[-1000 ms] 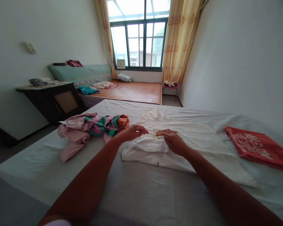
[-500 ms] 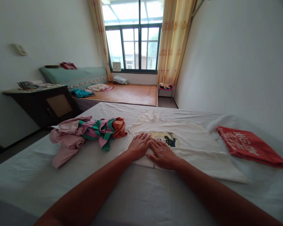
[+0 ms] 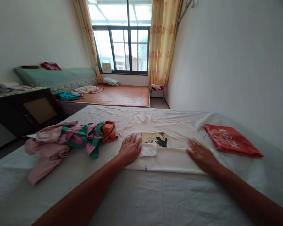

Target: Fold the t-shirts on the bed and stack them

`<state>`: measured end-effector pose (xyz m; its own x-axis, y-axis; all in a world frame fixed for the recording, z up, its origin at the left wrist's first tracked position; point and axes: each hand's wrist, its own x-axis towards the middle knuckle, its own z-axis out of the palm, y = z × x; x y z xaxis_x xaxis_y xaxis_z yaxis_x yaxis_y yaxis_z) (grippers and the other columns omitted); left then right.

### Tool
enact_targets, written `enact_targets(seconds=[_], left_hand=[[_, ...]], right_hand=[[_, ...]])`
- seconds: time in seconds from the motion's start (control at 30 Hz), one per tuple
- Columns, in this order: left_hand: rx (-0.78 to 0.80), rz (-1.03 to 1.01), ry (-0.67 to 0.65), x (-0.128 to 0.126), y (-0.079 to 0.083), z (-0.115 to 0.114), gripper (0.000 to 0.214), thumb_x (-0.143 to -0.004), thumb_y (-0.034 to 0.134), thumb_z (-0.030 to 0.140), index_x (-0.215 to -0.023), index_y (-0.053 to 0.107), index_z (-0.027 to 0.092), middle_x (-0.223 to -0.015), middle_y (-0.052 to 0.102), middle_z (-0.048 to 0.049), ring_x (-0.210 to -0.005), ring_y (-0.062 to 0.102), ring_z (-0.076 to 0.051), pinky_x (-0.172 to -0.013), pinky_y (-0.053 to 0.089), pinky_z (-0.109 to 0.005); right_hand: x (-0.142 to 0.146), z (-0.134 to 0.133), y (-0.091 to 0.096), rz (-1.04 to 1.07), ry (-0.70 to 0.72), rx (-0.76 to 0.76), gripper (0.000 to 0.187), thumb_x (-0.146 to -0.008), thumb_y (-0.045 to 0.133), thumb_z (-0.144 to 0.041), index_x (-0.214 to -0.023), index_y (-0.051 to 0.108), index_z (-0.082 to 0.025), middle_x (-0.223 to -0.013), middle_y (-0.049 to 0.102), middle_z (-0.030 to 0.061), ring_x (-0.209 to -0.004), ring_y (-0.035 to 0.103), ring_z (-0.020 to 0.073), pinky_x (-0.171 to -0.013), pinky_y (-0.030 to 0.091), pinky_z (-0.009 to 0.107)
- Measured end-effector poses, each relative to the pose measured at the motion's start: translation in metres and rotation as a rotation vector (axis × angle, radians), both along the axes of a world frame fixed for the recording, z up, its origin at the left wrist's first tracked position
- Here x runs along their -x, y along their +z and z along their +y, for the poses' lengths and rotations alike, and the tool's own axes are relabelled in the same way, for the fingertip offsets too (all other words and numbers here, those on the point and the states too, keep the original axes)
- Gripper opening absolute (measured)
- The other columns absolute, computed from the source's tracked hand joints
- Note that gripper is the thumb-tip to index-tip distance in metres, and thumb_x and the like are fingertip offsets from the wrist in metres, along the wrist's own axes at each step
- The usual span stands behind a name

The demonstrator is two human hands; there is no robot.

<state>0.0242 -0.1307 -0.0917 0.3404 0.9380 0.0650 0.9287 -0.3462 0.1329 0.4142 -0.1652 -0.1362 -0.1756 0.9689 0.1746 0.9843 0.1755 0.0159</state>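
Observation:
A white T-shirt (image 3: 172, 160) with a yellow and black picture print lies spread on the sheet, its near side folded over toward the middle and partly covering the print. The folded-over sleeve shows as a small white flap below the print. My left hand (image 3: 130, 149) rests flat on the shirt's left part, just beside the print, fingers stretched out. Toward the hem on the right, my right hand (image 3: 202, 156) also lies flat with fingers extended. Neither hand grips the cloth.
A folded red garment (image 3: 233, 140) with white lettering lies at the right. Crumpled pink, green and orange clothes (image 3: 73, 138) are heaped on the left. All rest on a pale sheet (image 3: 141, 197). Beyond stand a dark cabinet (image 3: 37, 108), a mat-covered bed (image 3: 124, 94) and a small stool (image 3: 157, 89).
My right hand has slid right along the folded strip, away from my left hand, uncovering the sleeve flap. My left hand stays on the shirt's left part. The view has turned slightly right.

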Motion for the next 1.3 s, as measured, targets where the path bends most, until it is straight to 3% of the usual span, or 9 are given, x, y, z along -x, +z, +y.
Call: enact_targets(seconds=[0.13, 0.23, 0.43, 0.53, 0.77, 0.9, 1.0, 1.13, 1.3], left_hand=[[-0.003, 0.015, 0.007, -0.002, 0.001, -0.001, 0.051, -0.094, 0.029, 0.041, -0.141, 0.036, 0.024, -0.152, 0.027, -0.0101, -0.141, 0.018, -0.028, -0.111, 0.016, -0.051], [-0.007, 0.029, 0.012, -0.002, 0.001, 0.000, 0.051, -0.094, 0.029, 0.041, -0.141, 0.037, 0.024, -0.151, 0.027, -0.0100, -0.140, 0.019, -0.029, -0.111, 0.016, -0.051], [-0.017, 0.048, 0.007, -0.001, 0.000, 0.002, 0.050, -0.094, 0.027, 0.042, -0.141, 0.038, 0.028, -0.152, 0.027, -0.0071, -0.141, 0.018, -0.027, -0.110, 0.018, -0.050], [-0.026, 0.055, 0.009, -0.001, -0.003, 0.002, 0.049, -0.095, 0.026, 0.042, -0.141, 0.037, 0.029, -0.152, 0.027, -0.0059, -0.141, 0.018, -0.027, -0.111, 0.018, -0.049], [-0.052, 0.025, -0.041, 0.002, 0.010, 0.007, 0.044, -0.093, 0.032, 0.042, -0.130, 0.050, 0.028, -0.143, 0.042, -0.0077, -0.134, 0.033, -0.029, -0.106, 0.027, -0.047], [0.046, -0.051, -0.072, 0.011, 0.032, 0.056, 0.044, -0.094, 0.028, 0.045, -0.099, 0.065, 0.021, -0.107, 0.067, -0.0103, -0.104, 0.059, -0.025, -0.091, 0.042, -0.036], [0.020, -0.175, 0.068, 0.019, 0.038, 0.114, 0.033, -0.091, 0.041, 0.037, -0.110, 0.061, 0.019, -0.119, 0.062, -0.0105, -0.113, 0.055, -0.022, -0.096, 0.038, -0.030], [0.012, -0.215, 0.240, 0.028, 0.027, 0.182, 0.034, -0.085, 0.050, 0.028, -0.115, 0.057, 0.014, -0.121, 0.061, -0.0156, -0.117, 0.052, -0.026, -0.097, 0.037, -0.033], [0.022, -0.350, 0.322, 0.026, 0.013, 0.228, 0.036, -0.075, 0.063, 0.031, -0.108, 0.060, 0.015, -0.112, 0.065, -0.0129, -0.110, 0.055, -0.025, -0.089, 0.041, -0.028]], right_hand=[[-0.040, -0.002, -0.003, -0.034, -0.145, 0.019, 0.067, -0.090, 0.023, -0.053, -0.142, 0.037, -0.012, -0.148, 0.035, 0.0121, -0.137, 0.029, 0.0239, -0.112, 0.025, 0.041], [-0.028, 0.003, 0.006, -0.041, -0.188, 0.005, 0.063, -0.090, 0.027, -0.048, -0.139, 0.041, -0.012, -0.146, 0.038, 0.0144, -0.137, 0.029, 0.0280, -0.110, 0.024, 0.049], [0.070, 0.036, 0.034, 0.096, 0.339, 0.011, 0.052, -0.095, 0.026, -0.044, -0.142, 0.036, -0.026, -0.150, 0.032, 0.0027, -0.139, 0.025, 0.0200, -0.111, 0.023, 0.040], [0.088, 0.067, 0.037, 0.149, 0.433, 0.115, 0.053, -0.095, 0.024, -0.051, -0.142, 0.037, -0.030, -0.150, 0.032, 0.0003, -0.139, 0.025, 0.0197, -0.112, 0.021, 0.040], [-0.005, 0.146, 0.019, 0.100, 0.032, 0.113, 0.060, -0.094, 0.020, -0.049, -0.144, 0.032, -0.019, -0.151, 0.028, 0.0074, -0.139, 0.023, 0.0219, -0.112, 0.020, 0.043], [-0.049, 0.178, 0.011, 0.076, -0.152, 0.124, 0.058, -0.093, 0.023, -0.042, -0.142, 0.036, -0.013, -0.150, 0.031, 0.0109, -0.137, 0.028, 0.0249, -0.110, 0.025, 0.045], [-0.062, 0.198, 0.014, 0.089, -0.225, 0.108, 0.056, -0.091, 0.028, -0.036, -0.141, 0.038, -0.012, -0.147, 0.035, 0.0141, -0.134, 0.033, 0.0271, -0.107, 0.030, 0.047], [-0.071, 0.214, 0.024, 0.101, -0.248, 0.084, 0.049, -0.085, 0.042, -0.035, -0.130, 0.054, -0.017, -0.132, 0.055, 0.0138, -0.120, 0.049, 0.0295, -0.095, 0.041, 0.045], [-0.080, 0.221, 0.039, 0.240, -0.099, 0.125, 0.035, -0.072, 0.054, -0.036, -0.096, 0.071, -0.018, -0.088, 0.071, 0.0083, -0.082, 0.064, 0.0229, -0.071, 0.047, 0.031]])
